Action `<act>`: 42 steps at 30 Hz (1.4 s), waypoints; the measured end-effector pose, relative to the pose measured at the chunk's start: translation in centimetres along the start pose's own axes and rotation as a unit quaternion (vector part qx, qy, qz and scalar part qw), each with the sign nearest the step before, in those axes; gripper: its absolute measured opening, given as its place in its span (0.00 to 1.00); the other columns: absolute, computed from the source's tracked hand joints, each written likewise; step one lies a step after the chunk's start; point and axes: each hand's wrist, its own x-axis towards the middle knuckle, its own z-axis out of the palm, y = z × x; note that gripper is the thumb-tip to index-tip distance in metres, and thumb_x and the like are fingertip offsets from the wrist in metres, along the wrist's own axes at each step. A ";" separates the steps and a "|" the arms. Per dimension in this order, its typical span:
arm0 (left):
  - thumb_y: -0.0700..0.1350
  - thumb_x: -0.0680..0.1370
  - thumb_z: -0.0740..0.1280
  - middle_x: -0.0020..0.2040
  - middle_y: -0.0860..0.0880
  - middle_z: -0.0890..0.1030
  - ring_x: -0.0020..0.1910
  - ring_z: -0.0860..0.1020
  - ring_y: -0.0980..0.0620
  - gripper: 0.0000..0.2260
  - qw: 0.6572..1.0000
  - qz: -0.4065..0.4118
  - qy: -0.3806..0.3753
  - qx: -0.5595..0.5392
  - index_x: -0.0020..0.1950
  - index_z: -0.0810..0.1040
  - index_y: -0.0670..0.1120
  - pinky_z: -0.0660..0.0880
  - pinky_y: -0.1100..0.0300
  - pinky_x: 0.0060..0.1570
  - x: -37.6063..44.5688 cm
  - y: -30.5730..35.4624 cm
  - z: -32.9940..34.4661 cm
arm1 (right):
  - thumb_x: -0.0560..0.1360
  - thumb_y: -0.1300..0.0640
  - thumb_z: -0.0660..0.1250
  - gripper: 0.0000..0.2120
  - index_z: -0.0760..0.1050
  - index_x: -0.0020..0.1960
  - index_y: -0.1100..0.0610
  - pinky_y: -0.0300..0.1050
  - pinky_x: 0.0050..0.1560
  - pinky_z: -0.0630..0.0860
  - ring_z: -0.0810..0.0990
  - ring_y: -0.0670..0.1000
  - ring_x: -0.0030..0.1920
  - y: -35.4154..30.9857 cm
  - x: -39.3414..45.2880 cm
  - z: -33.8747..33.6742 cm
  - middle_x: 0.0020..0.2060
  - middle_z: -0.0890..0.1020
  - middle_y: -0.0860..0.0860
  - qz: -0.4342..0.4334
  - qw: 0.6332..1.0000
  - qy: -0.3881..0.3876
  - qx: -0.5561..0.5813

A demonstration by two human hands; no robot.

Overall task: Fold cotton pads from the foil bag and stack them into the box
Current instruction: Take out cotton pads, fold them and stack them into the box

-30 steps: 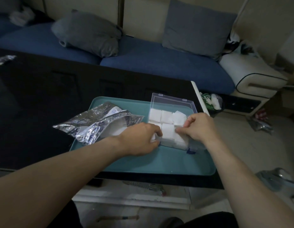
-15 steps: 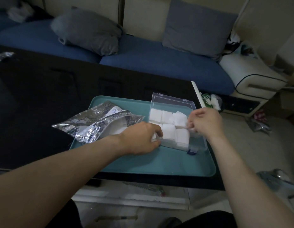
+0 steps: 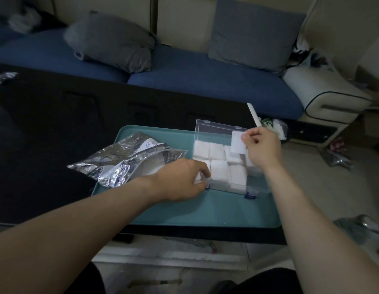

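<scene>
A clear plastic box (image 3: 256, 188) with its lid up stands on the teal tray (image 3: 205, 211), filled with several folded white cotton pads (image 3: 219, 169). My right hand (image 3: 263, 147) is raised over the box's far right part and pinches one white cotton pad (image 3: 237, 142) by its edge, so the pad hangs above the stacks. My left hand (image 3: 182, 179) rests at the box's near left corner, its fingers curled on the pads and the box edge there. The open silver foil bag (image 3: 125, 160) lies on the tray's left side with white pads showing in its mouth.
The tray sits on a dark table (image 3: 57, 128) near its right front corner. A blue sofa (image 3: 205, 81) with grey cushions stands behind. Clutter and bags lie on the floor at right (image 3: 337, 158). A white strip (image 3: 253, 114) marks the table's right edge.
My right hand has lifted up and to the right from the box's near side, and a single pad now hangs from its fingers. The left hand has stayed at the box's corner.
</scene>
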 end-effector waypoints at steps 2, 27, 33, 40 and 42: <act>0.53 0.79 0.65 0.57 0.52 0.82 0.57 0.79 0.51 0.12 1.000 0.000 0.004 0.001 0.61 0.79 0.53 0.74 0.57 0.56 0.0 0.1 -0.1 | 0.79 0.59 0.70 0.01 0.80 0.49 0.54 0.33 0.40 0.71 0.78 0.45 0.40 0.0 0.5 -0.4 0.42 0.83 0.50 -0.014 1.000 0.005 0.003; 0.42 0.78 0.61 0.46 0.42 0.80 0.38 0.81 0.47 0.12 0.603 -0.182 -0.058 -0.774 0.61 0.74 0.42 0.80 0.56 0.41 -0.4 0.6 -4.4 | 0.58 0.42 0.84 0.48 0.65 0.73 0.40 0.35 0.57 0.74 0.75 0.38 0.61 -8.1 -7.3 -1.1 0.63 0.74 0.38 -0.199 0.897 -0.393 -0.016; 0.42 0.79 0.59 0.53 0.40 0.82 0.50 0.81 0.43 0.13 0.618 -0.128 -0.086 -0.770 0.59 0.79 0.40 0.76 0.50 0.54 -1.5 0.9 -5.0 | 0.61 0.44 0.83 0.41 0.68 0.70 0.41 0.40 0.53 0.76 0.77 0.40 0.56 -8.8 -8.0 0.3 0.58 0.78 0.39 -0.242 0.923 -0.297 -0.041; 0.45 0.82 0.62 0.65 0.37 0.78 0.65 0.76 0.39 0.19 0.674 -0.148 -0.031 -0.723 0.69 0.73 0.37 0.67 0.41 0.71 -1.3 0.2 -4.4 | 0.55 0.38 0.83 0.38 0.77 0.62 0.45 0.30 0.43 0.73 0.76 0.38 0.47 -8.2 -7.6 -0.4 0.51 0.76 0.41 -0.221 0.933 -0.279 -0.050; 0.43 0.83 0.60 0.63 0.33 0.78 0.61 0.79 0.37 0.17 0.705 -0.163 0.008 -0.690 0.67 0.73 0.33 0.71 0.38 0.66 -1.4 0.1 -4.1 | 0.57 0.39 0.83 0.35 0.78 0.61 0.45 0.30 0.42 0.74 0.78 0.39 0.44 -7.7 -7.2 -0.6 0.50 0.78 0.42 -0.183 0.942 -0.282 -0.023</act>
